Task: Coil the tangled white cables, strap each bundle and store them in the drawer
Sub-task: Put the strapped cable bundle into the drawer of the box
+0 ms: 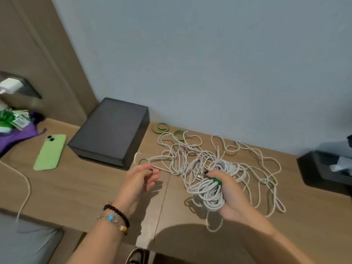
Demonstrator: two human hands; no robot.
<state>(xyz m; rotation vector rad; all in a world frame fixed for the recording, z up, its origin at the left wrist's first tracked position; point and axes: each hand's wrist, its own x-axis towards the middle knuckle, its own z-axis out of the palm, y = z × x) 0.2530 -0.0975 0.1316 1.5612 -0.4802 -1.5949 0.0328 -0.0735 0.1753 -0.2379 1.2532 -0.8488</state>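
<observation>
Cables first: one coiled white bundle (206,193) sits in the right hand (231,197), fingers curled round its middle, thumb tip pressed at a green strap (216,181) that wraps the coil. A loose tail from the bundle droops below the fingers onto the wooden desk top (80,187). Left hand (140,181) hovers just left of the bundle, fingers loosely bent and slightly apart, holding nothing; beaded bracelets (116,219) on that wrist. Directly beyond the right fingertips, and spreading to their right, lies the tangled heap of white cables (192,159), loops overlapping; individual strands cannot be separated by eye. A seam in the desk top runs between the two hands toward the near edge. Left of the left fingers, well apart: a green phone (50,152) lying face down, and a thin white lead (25,189) trailing over the near-left desk edge. Beyond the left fingertips stands a closed dark grey box (110,132), contents not visible, its corner near the heap. Far right of the right fingers, a black open tray (312,168) holding pale items, too blurred to identify. Beyond the heap, against the pale blue wall (209,63), lie spare green straps (162,127). Far left: purple cloth (13,137), green-and-white clutter, a white charger (9,85) plugged in.
</observation>
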